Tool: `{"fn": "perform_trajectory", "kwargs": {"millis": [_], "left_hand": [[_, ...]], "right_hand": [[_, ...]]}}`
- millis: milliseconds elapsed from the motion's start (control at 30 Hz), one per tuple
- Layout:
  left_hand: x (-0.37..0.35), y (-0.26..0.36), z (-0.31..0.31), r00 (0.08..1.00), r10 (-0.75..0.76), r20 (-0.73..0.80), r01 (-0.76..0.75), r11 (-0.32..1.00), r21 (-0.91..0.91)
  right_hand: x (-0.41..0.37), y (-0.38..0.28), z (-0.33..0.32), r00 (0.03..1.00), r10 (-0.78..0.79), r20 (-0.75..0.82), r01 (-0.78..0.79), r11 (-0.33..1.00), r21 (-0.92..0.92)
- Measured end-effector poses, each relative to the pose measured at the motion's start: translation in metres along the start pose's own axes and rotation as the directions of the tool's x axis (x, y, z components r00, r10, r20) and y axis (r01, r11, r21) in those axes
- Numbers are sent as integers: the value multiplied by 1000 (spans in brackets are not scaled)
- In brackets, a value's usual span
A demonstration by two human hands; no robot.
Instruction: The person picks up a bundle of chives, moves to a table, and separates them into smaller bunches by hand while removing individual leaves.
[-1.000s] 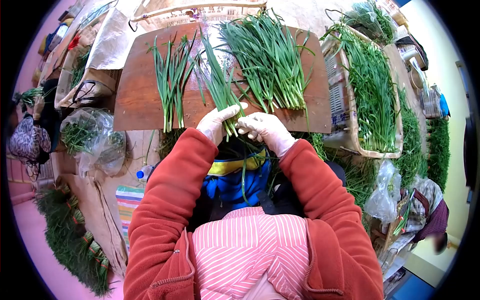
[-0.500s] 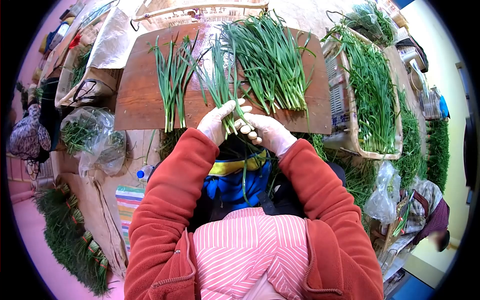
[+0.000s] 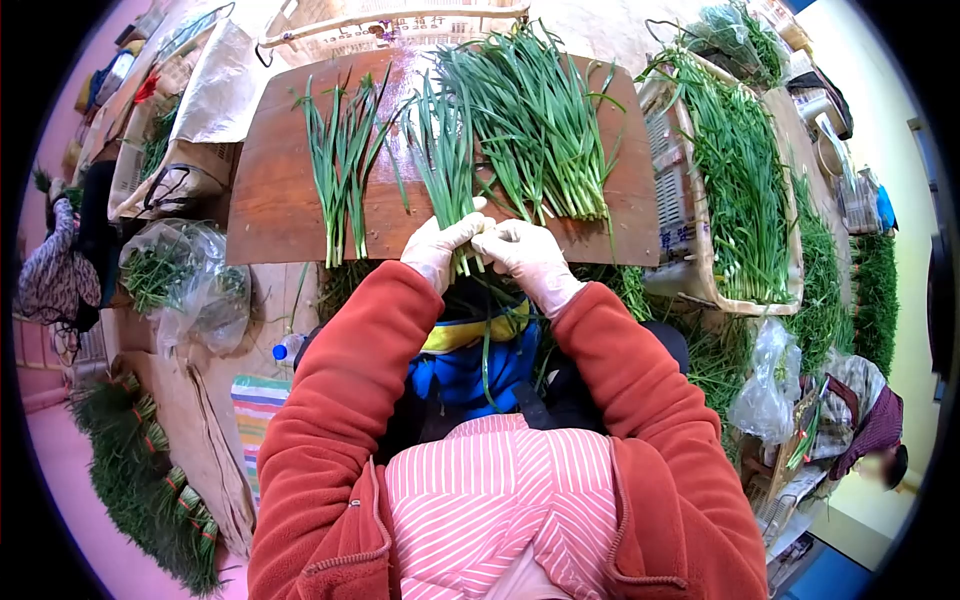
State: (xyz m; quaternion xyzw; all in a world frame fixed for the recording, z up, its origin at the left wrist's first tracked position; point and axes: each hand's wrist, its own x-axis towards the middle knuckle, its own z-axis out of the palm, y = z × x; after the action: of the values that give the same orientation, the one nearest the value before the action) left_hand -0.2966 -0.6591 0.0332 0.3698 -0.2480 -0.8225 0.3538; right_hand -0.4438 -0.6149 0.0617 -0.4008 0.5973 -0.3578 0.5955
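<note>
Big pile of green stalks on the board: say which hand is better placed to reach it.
Probably the right hand: it is nearer the big pile, while the left hand grips a smaller bunch. The right hand is close by that bunch's lower end.

Green stalks (image 3: 445,165) partly covered, far crate (image 3: 405,30) cropped on my remote screen.
The left hand (image 3: 437,248) hides a stretch of the stalks near the base, and I can't make out what the fingertips of the right hand (image 3: 530,260) pinch. The top edge cuts off the crate, its printing too small for me to read surely. At right, the head of 1 person (image 3: 868,428) is blurred; the lower edge crops the red jacket (image 3: 685,470).
</note>
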Motion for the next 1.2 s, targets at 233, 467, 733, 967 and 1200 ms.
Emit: {"fn": "perform_trajectory", "kwargs": {"millis": [233, 467, 733, 967, 1200], "left_hand": [[-6, 5, 9, 995, 43, -89, -35, 996, 85], [-5, 3, 5, 990, 94, -107, -81, 990, 119], [-13, 55, -2, 932, 232, -277, -276, 952, -133], [-14, 57, 10, 966, -13, -260, -26, 989, -145], [-9, 37, 11, 996, 28, -89, -32, 999, -41]], "right_hand": [[-7, -8, 4, 998, 29, 55, -29, 1000, -2], [-9, -9, 9, 995, 83, -51, -75, 987, 145], [-21, 9, 5, 894, 374, 246, 148, 272, -951], [8, -5, -22, 800, -599, -43, 110, 216, -970], [30, 3, -28, 922, -359, -144, -25, 316, -948]]}}
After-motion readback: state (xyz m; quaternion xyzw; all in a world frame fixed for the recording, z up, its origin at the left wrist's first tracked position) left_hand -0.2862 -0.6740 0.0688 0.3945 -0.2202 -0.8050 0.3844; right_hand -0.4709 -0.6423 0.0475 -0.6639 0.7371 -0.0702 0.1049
